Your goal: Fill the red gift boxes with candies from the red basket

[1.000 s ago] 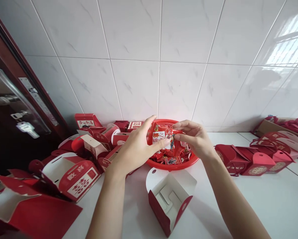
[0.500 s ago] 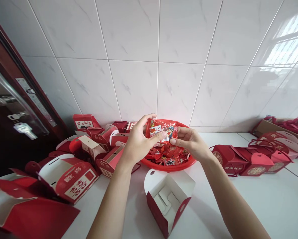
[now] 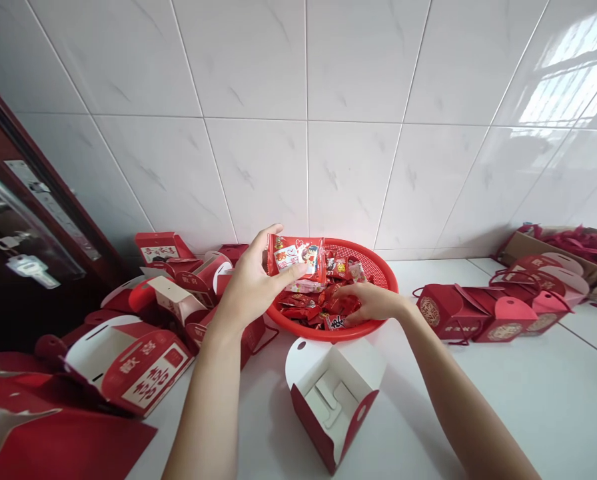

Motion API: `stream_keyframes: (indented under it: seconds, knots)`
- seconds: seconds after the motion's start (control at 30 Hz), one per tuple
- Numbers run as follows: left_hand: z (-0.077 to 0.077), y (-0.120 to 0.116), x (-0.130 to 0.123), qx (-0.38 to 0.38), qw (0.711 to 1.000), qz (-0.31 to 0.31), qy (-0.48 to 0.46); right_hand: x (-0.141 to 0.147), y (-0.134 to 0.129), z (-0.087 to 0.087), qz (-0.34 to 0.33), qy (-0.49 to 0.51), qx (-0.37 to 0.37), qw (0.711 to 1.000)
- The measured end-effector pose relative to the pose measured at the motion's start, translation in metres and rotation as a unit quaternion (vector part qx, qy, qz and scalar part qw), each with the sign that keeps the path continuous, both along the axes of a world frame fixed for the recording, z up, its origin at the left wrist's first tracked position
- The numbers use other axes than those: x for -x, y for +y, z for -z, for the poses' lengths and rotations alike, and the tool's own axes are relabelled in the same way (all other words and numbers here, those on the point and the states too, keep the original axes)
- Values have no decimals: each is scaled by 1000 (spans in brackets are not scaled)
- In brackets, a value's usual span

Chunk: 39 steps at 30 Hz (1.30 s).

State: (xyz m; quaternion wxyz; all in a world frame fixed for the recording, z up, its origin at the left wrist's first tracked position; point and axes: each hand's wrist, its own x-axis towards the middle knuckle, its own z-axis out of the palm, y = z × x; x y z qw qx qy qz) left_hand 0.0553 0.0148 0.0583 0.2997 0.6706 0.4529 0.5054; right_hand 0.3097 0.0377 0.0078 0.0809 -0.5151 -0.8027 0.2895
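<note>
My left hand (image 3: 253, 277) grips a red candy packet (image 3: 297, 258) with cartoon figures, raised over the left side of a red plastic basket (image 3: 389, 280). Wrapped red candies (image 3: 298, 307) fill the basket. My right hand (image 3: 373, 302) reaches into it from the right, its fingers curved around a red wrapped candy and partly hidden among the sweets. In front of the basket stands an open red box (image 3: 313, 420) with a white inside; no sweets show in it.
Open red boxes (image 3: 151, 373) crowd the left side. Closed red boxes (image 3: 451, 312) stand in a row at right, near a cardboard box (image 3: 516, 248) of dark pink material. Behind is a tiled wall (image 3: 353, 180); a door with keys (image 3: 33, 267) is at far left.
My right hand has let go of the packet and moved down into the basket. My left hand still holds the packet, now further left. The view has shifted slightly.
</note>
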Motion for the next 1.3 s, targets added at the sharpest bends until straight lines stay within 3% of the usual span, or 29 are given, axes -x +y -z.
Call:
stream_keyframes:
  seconds: [0.27,0.5,0.83,1.1,1.3]
  knots:
    - [-3,-2,1,-10,999,-26,38,6,1,0,29,-72,20,997]
    - [-2,0,1,-27,998,-14,58,2,4,0,4,-32,33,999]
    - [-2,0,5,-29,998,-9,49,10,5,8,59,-152,-30,986]
    - [-3,-3,8,-35,998,-14,43,19,1,2,120,-216,-89,965]
    - [-6,-4,7,-39,998,-16,50,11,25,-9,202,-225,-171,938]
